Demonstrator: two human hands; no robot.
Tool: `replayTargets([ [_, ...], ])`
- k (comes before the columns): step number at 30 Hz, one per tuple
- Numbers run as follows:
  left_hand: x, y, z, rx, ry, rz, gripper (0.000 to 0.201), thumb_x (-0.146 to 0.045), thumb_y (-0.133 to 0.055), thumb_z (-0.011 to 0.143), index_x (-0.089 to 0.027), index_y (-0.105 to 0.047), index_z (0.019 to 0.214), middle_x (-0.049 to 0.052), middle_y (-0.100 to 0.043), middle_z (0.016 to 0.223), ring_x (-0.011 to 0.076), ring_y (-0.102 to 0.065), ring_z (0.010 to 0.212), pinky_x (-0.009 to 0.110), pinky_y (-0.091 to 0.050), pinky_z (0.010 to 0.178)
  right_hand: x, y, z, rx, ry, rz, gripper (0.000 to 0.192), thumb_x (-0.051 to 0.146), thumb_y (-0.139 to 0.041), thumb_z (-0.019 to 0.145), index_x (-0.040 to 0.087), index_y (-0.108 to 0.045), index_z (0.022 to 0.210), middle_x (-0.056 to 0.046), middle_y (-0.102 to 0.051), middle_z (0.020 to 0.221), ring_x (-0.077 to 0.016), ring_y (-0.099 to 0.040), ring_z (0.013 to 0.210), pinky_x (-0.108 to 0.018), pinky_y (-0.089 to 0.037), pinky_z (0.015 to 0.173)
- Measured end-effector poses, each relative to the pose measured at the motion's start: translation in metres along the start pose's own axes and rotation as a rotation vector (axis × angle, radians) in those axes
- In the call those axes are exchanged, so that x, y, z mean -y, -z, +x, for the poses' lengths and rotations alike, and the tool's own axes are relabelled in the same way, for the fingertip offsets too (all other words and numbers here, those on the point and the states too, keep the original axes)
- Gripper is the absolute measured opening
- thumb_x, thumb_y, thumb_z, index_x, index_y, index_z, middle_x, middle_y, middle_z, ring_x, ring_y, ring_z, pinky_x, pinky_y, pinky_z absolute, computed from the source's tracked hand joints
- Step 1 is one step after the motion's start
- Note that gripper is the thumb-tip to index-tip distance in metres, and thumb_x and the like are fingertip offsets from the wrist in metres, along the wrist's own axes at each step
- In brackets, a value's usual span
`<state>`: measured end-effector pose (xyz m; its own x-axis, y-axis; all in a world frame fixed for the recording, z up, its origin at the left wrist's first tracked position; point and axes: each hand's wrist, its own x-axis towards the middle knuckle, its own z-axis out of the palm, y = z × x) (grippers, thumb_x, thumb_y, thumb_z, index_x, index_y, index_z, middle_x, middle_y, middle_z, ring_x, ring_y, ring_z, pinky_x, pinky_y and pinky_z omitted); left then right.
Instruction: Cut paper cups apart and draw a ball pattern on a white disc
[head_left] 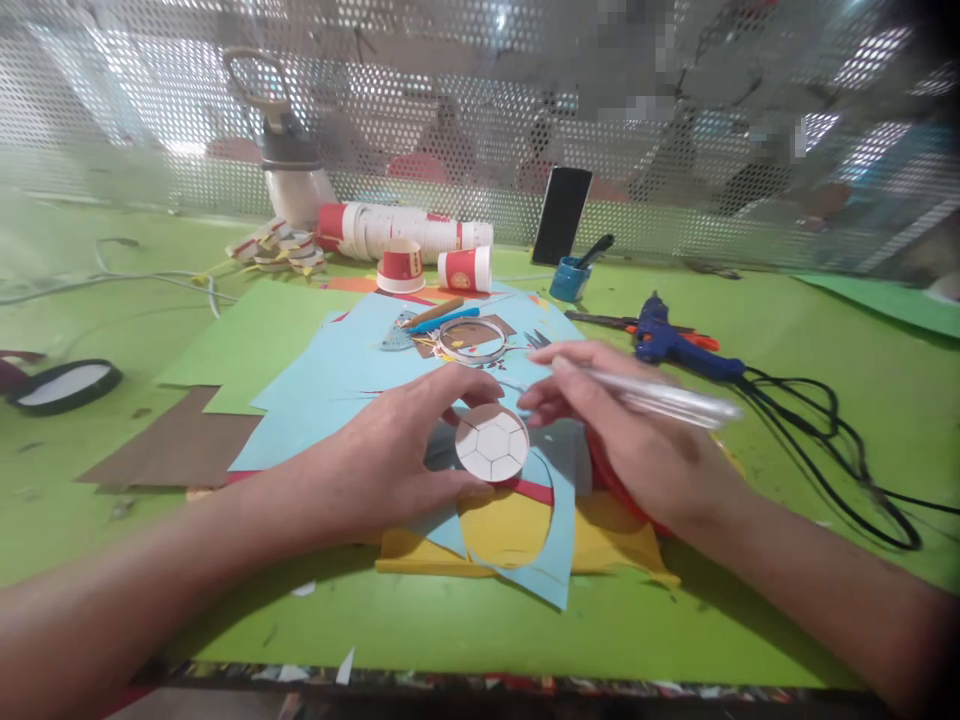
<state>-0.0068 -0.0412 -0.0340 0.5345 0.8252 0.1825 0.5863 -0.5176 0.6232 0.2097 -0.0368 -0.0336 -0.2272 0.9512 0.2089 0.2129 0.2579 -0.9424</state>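
Note:
A small white disc [492,443] with a football pattern of thin dark lines sits between the thumb and fingers of my left hand [405,440]. My right hand [622,420] grips a clear-barrelled pen [660,395], slightly blurred, just to the right of the disc. Both hands are above a light-blue paper sheet [315,400] that has a large round hole cut in its near part. Yellow paper [510,525] shows through that hole. Beyond the hands lie a roll of tape [472,340], a blue stick-like tool [446,320] and a brown one [437,311].
Paper cups [420,232] lie stacked at the back, with a phone [562,215] leaning on the perforated screen. A blue pot [570,280] holds a brush. At right lies a blue glue gun [682,345] with its black cable. Green paper [247,335] and black tape [64,385] are at left.

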Motion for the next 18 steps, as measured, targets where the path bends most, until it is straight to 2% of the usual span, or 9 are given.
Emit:
replayTargets([
  [3,-0.003,0.001,0.0,-0.002,-0.024,-0.025,0.041,-0.04,-0.07,0.079,-0.022,-0.052,0.111,0.003,-0.065,0.111,0.0192,-0.063,0.095,0.033,-0.051,0.081,0.001,-0.002,-0.002,0.126,-0.012,-0.133,0.015,0.036,-0.06,0.092,0.022,-0.065,0.091,0.001,-0.068,0.078,-0.0134,-0.062,0.071,-0.025,-0.049,0.066],
  [6,-0.003,0.0,-0.001,-0.011,-0.077,-0.051,0.039,-0.037,-0.07,0.08,-0.021,-0.052,0.112,0.003,-0.064,0.112,0.018,-0.062,0.097,0.032,-0.051,0.084,0.003,-0.003,-0.004,0.136,-0.005,-0.133,0.015,0.035,-0.07,0.084,0.022,-0.063,0.086,0.004,-0.064,0.072,-0.0114,-0.056,0.064,-0.022,-0.044,0.058],
  [9,0.0,-0.003,-0.001,-0.066,-0.147,-0.059,0.04,-0.034,-0.07,0.082,-0.021,-0.051,0.114,0.005,-0.064,0.114,0.0174,-0.061,0.097,0.032,-0.051,0.085,0.004,-0.005,-0.003,0.097,-0.057,-0.015,0.018,0.032,-0.075,0.078,0.021,-0.061,0.083,0.004,-0.063,0.072,-0.011,-0.055,0.063,-0.022,-0.044,0.058],
  [13,0.007,-0.01,-0.001,-0.22,-0.198,-0.006,0.044,-0.031,-0.069,0.083,-0.02,-0.049,0.122,0.007,-0.061,0.119,0.0183,-0.059,0.099,0.034,-0.051,0.087,0.002,-0.008,-0.004,0.018,-0.079,0.18,0.019,0.027,-0.076,0.077,0.021,-0.06,0.084,0.005,-0.063,0.07,-0.0102,-0.057,0.061,-0.022,-0.046,0.057],
  [15,0.009,-0.013,0.0,-0.3,-0.226,0.026,0.042,-0.028,-0.067,0.085,-0.019,-0.05,0.122,0.008,-0.061,0.118,0.019,-0.059,0.099,0.035,-0.051,0.086,0.0,-0.012,-0.007,0.024,-0.083,0.251,0.02,0.028,-0.075,0.078,0.022,-0.058,0.087,0.005,-0.065,0.07,-0.0102,-0.058,0.059,-0.023,-0.048,0.057],
  [18,0.01,-0.016,0.001,-0.32,-0.242,0.07,0.047,-0.028,-0.068,0.084,-0.019,-0.048,0.125,0.009,-0.061,0.117,0.0205,-0.059,0.101,0.036,-0.052,0.086,-0.001,-0.016,-0.011,0.062,-0.104,0.342,0.021,0.027,-0.073,0.081,0.022,-0.055,0.088,0.004,-0.067,0.074,-0.0109,-0.063,0.06,-0.025,-0.052,0.061],
])
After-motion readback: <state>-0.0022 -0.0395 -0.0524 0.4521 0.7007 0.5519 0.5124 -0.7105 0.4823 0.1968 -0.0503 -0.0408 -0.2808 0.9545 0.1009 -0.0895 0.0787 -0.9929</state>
